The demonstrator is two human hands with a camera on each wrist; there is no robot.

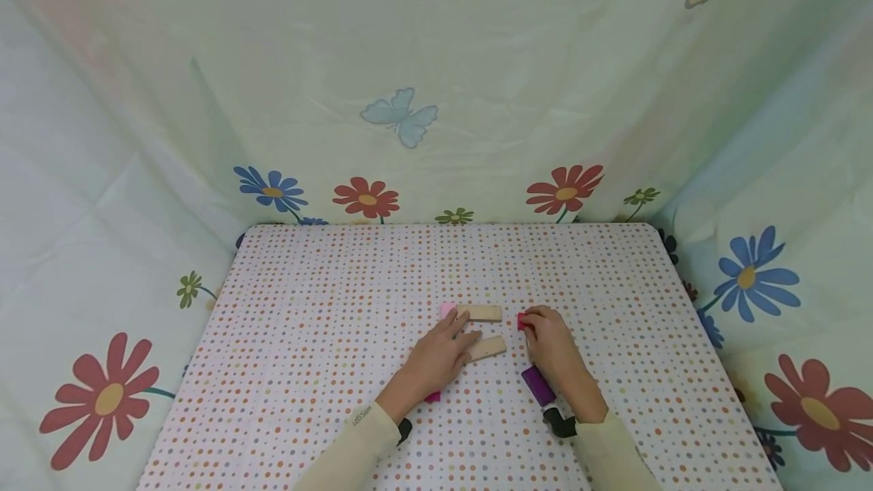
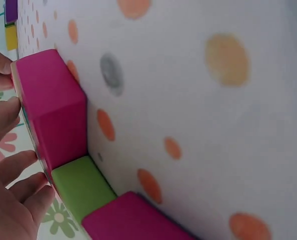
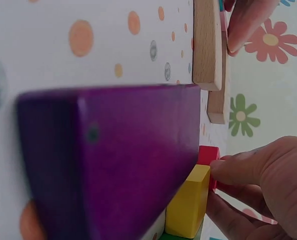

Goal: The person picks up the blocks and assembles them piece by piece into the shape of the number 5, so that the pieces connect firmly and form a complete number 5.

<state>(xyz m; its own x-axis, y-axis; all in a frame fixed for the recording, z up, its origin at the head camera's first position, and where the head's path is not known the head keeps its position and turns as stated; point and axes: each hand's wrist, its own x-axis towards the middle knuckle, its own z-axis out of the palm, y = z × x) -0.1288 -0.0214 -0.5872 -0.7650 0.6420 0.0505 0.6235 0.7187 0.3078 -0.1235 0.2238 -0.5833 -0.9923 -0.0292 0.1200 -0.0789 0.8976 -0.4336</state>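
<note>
The right hand (image 1: 558,351) pinches the red block (image 1: 521,321), right of the planks (image 1: 480,314); its wrist could knock the nearer purple block (image 1: 538,386). The left hand (image 1: 436,354), fingers spread over the planks' left ends, might skew them.

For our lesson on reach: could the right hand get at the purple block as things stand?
Probably yes: the purple block lies close beside the right hand, with nothing visible on top. That hand pinches a red block, though, so it would likely let go first.
</note>
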